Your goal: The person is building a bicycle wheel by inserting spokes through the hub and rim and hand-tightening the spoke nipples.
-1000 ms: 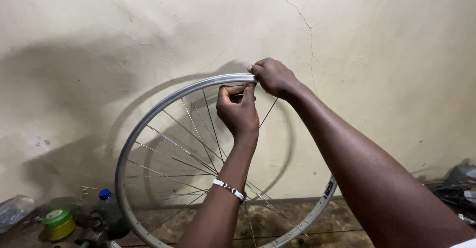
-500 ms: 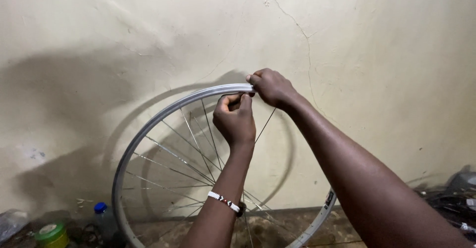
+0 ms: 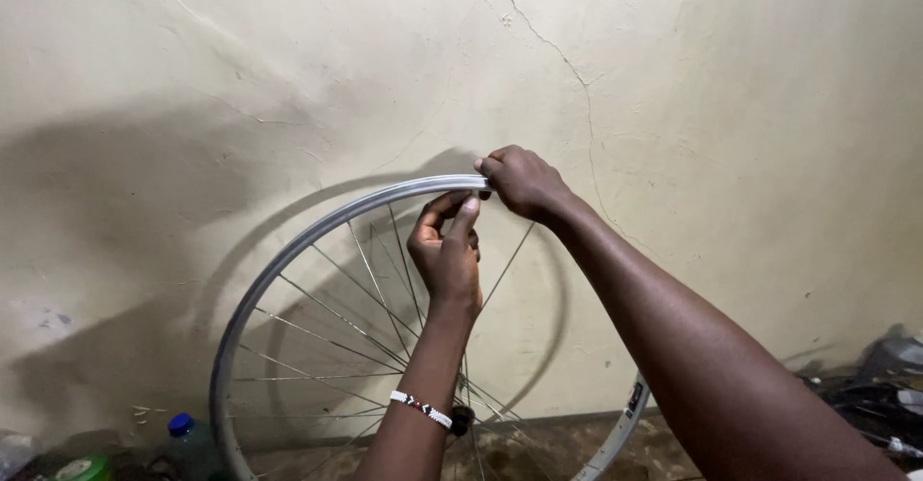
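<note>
Silver wheel rim upright near wall — both hands at top edge

The lower part of the wheel rim is cut off by the bottom edge. The rim's top is hidden under the right hand. What the left hand pinches cannot be told. The bottle and green tub at the near left are cropped, and dark items at the far right are blurred.
</note>
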